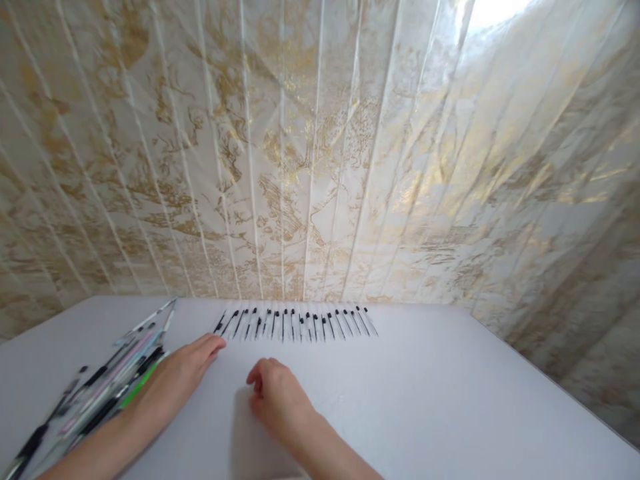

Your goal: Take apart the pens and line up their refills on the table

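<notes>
Several thin, clear sticks with black tips and caps point(284, 325), like pens or refills, lie side by side in a long row near the table's far edge. My left hand point(200, 353) reaches to the row's left end, its fingertips just below the leftmost stick; whether it touches or holds one is unclear. My right hand point(275, 393) hovers or rests over the white table below the row, fingers curled in, with nothing visible in them. Beside my left forearm lies a blurred pile of pens and parts point(110, 380), black, clear, pink and green.
The white table point(425, 393) extends to both sides. Behind it hangs a shiny, pleated white and gold curtain or sheet point(300, 167). The table's right edge runs diagonally toward the lower right corner.
</notes>
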Action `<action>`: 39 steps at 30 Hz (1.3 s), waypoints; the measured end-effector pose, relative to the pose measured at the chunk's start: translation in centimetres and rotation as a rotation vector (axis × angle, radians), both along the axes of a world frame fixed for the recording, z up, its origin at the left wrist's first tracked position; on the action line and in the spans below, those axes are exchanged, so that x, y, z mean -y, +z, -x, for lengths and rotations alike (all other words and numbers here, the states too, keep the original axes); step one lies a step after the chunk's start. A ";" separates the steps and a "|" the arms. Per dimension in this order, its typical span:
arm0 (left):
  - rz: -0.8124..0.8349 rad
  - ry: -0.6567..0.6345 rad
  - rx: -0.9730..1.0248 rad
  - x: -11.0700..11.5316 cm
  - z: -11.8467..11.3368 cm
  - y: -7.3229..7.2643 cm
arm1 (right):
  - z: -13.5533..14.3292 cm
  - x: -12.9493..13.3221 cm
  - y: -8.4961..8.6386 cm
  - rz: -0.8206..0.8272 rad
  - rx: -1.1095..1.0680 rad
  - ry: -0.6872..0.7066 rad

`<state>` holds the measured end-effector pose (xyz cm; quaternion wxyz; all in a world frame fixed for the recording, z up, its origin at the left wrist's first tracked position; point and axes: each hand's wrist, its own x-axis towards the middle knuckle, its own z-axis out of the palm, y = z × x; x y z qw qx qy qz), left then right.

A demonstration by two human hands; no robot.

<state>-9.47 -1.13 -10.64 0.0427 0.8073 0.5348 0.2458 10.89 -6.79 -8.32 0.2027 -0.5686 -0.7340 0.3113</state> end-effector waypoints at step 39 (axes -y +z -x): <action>0.170 0.258 -0.122 1.8 0.2 0.1 | 7.8 -6.3 -1.3 0.007 -0.130 -0.067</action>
